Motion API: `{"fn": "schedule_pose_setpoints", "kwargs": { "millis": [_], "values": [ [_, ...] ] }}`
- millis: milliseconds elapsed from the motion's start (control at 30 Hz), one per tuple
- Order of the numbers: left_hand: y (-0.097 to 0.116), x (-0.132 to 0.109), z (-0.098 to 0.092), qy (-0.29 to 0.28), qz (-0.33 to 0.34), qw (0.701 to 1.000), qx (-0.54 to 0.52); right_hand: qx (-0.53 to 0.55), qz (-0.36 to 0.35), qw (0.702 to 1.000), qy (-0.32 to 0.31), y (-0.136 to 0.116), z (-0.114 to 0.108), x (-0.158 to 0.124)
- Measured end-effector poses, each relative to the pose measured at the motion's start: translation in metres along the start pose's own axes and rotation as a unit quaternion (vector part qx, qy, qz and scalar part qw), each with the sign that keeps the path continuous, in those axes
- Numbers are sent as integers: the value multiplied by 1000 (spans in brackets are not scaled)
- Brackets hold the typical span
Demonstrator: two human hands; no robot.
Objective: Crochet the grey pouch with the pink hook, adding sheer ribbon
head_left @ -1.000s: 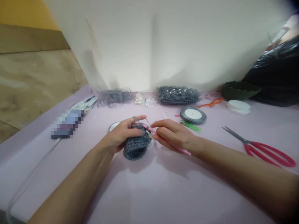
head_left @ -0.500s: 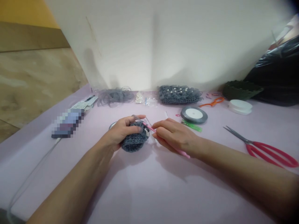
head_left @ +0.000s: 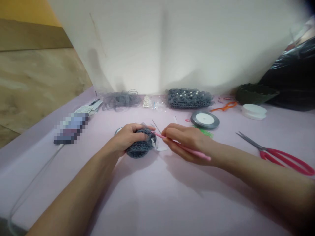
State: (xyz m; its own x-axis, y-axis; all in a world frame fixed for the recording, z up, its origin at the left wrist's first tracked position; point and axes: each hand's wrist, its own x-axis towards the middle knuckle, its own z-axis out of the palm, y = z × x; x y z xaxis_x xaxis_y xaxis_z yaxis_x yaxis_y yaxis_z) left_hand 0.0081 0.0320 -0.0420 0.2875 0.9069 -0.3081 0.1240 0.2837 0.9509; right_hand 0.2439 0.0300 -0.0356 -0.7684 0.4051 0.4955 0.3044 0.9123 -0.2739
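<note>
My left hand (head_left: 129, 136) is closed around a small grey crocheted piece (head_left: 139, 150), thumb on its top edge. A strand of sheer grey ribbon runs by the left fingertips. In my right hand (head_left: 185, 139) is a pink crochet hook (head_left: 194, 151), gripped like a pencil. The hook's tip meets the upper right edge of the piece, close to the left thumb. Something white (head_left: 154, 142) shows at the right side of the piece; I cannot make out what it is. A thin needle-like rod (head_left: 156, 125) sticks up just behind.
Behind the hands lie loose grey ribbon (head_left: 120, 100), pearl beads (head_left: 147, 101) and a beaded grey crocheted piece (head_left: 189, 99). A ribbon spool (head_left: 205, 120) and a white spool (head_left: 253, 111) are right of them. Red-handled scissors (head_left: 275, 154) lie far right, a phone (head_left: 71, 128) left.
My right hand and the crochet hook have shifted slightly right, drawing the hook back from the piece. The left hand keeps its hold, nearly still.
</note>
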Motion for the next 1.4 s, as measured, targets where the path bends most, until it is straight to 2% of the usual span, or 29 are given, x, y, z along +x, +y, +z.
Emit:
{"fn": "schedule_pose_setpoints", "kwargs": {
  "millis": [133,300,433,567,633,767,833,967,1033,1133,1167,1233,1333,1400],
  "values": [
    [0,-1,0,-5,1,1000,1,108,94,989,18,-2,-6,1],
    [0,0,3,-29,17,999,-31,215,200,955,31,5,-3,2],
    [-3,1,5,-55,45,995,-63,292,224,926,80,8,8,3],
    [-7,3,14,-90,66,990,-82,401,221,877,148,2,28,2],
    [-10,4,19,-92,69,990,-85,387,211,884,160,-2,37,1],
    [-15,6,27,-73,47,991,-98,274,158,922,225,-4,45,-3],
    [-16,6,29,-65,35,993,-94,261,173,925,214,-3,47,-4],
    [-16,7,29,-42,52,998,-24,284,242,908,191,0,46,-4],
    [-17,9,25,3,84,994,70,274,257,905,201,1,45,-3],
    [-19,11,19,110,140,959,219,273,273,897,215,4,43,-1],
    [-20,11,17,126,152,951,238,281,277,893,218,5,42,-1],
    [-19,10,17,110,161,957,214,301,285,882,222,6,42,0],
    [-17,6,23,55,164,980,104,330,285,871,229,6,42,0],
    [-14,5,28,34,158,986,48,329,277,874,228,5,41,-1]
  ]
}}
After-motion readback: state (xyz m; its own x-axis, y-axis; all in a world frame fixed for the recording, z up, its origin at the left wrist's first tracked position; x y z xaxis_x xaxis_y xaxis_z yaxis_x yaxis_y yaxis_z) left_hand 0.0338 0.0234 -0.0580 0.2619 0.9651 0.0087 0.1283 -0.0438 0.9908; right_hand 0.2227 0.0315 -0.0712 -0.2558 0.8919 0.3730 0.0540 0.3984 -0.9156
